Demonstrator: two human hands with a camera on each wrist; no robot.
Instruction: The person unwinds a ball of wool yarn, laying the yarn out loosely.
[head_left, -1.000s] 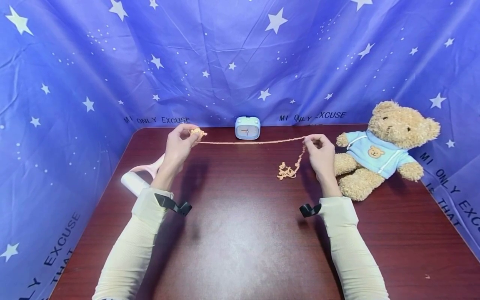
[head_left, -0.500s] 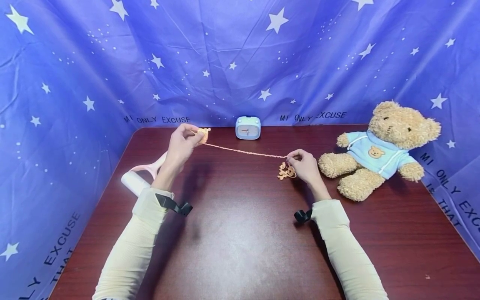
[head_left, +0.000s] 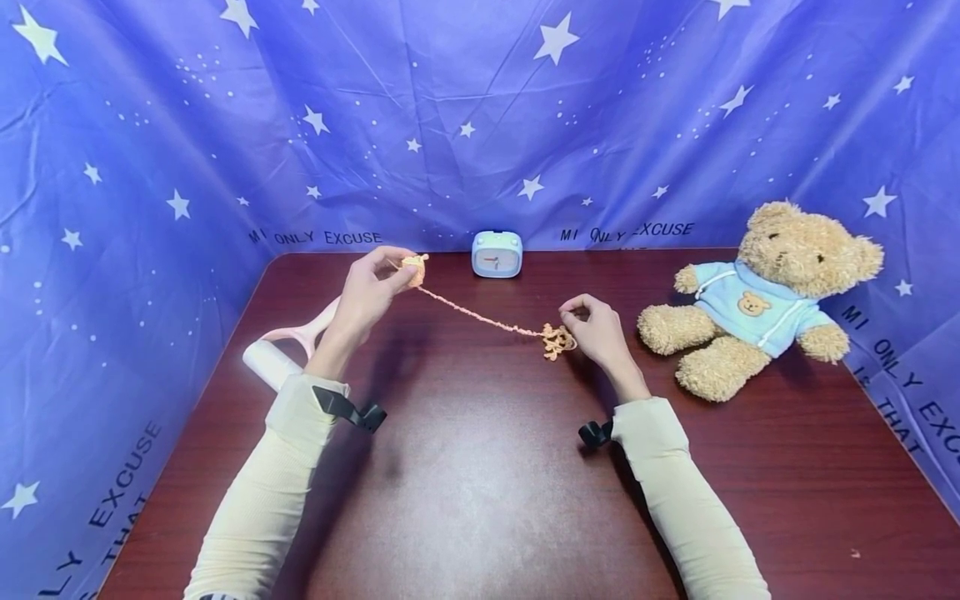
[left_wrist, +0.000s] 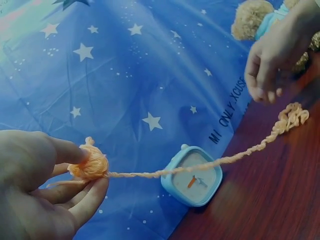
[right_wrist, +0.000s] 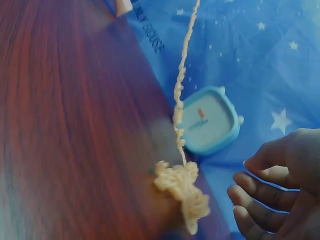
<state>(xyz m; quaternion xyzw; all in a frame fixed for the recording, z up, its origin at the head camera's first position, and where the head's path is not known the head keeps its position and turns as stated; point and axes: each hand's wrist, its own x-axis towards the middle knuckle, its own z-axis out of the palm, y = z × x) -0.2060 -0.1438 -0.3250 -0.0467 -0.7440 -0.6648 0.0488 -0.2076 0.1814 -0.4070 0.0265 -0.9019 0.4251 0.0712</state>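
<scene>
- Left hand (head_left: 369, 292): we saw it pinching the small orange yarn ball (left_wrist: 91, 164) between thumb and fingers, raised above the far left part of the counter (head_left: 480, 483).
- Right hand (head_left: 600, 329): fingers loosely bent, a moderate gap between thumb and fingertips in the right wrist view; we had it just beside the yarn tangle, apart from it.
- Yarn strand (head_left: 480, 317): ran from the ball down toward the right, sagging slightly, twisted and kinked along its length.
- Yarn tangle (right_wrist: 182, 187): looped clump at the strand's right end; we couldn't tell whether it touched the counter.
- Light blue clock (head_left: 497, 255): stood at the far edge, between our hands, behind the strand.
- Teddy bear (head_left: 757, 304): sat leaning back on the right, in a blue hoodie.
- White cylinder (head_left: 270, 365) with a pink handle (head_left: 303, 333): lay at left, partly hidden by our left arm.
- Blue curtain (head_left: 420, 100): hung behind everything, printed with white stars and black lettering.
</scene>
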